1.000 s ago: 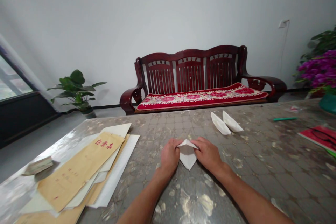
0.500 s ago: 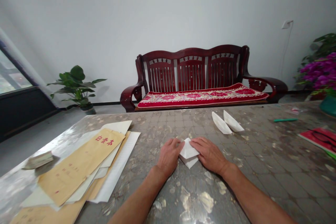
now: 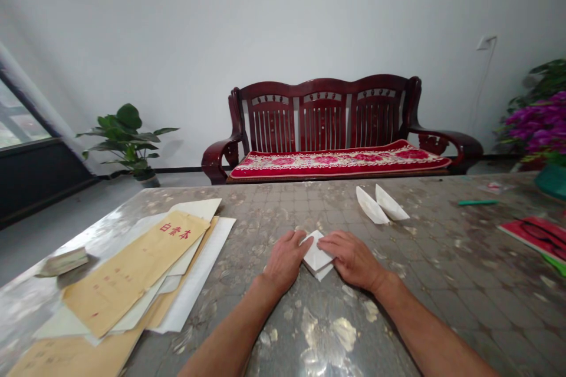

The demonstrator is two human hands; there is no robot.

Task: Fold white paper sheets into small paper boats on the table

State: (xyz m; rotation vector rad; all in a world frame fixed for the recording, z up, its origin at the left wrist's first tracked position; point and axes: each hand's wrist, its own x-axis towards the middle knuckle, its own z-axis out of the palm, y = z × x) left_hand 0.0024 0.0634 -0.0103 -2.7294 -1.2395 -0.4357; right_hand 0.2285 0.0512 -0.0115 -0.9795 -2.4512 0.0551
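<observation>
Between my hands, on the patterned tabletop (image 3: pixel 327 318), lies a small white folded paper (image 3: pixel 318 258), diamond-shaped with layered flaps at its near corner. My left hand (image 3: pixel 286 259) grips its left edge, fingers curled and thumb on top. On the opposite edge, my right hand (image 3: pixel 351 258) holds the paper with thumb and fingers closed over it. Farther back and to the right stand two white folded paper pieces (image 3: pixel 372 206), boat-like and side by side. The undersides of the fingers are hidden.
Brown notebooks (image 3: pixel 132 274) and loose white sheets (image 3: pixel 206 271) lie at the left, beside a small worn block (image 3: pixel 64 262). To the right are a green pen (image 3: pixel 477 202), a red booklet (image 3: pixel 526 230) with dark glasses, and a teal flowerpot (image 3: pixel 552 182). A wooden bench (image 3: pixel 322 91) stands behind the table.
The paper's upper flap, lifted at the near corner before, now lies flatter and lower over the layer beneath. Both hands keep nearly the same place, and the view has shifted slightly.
</observation>
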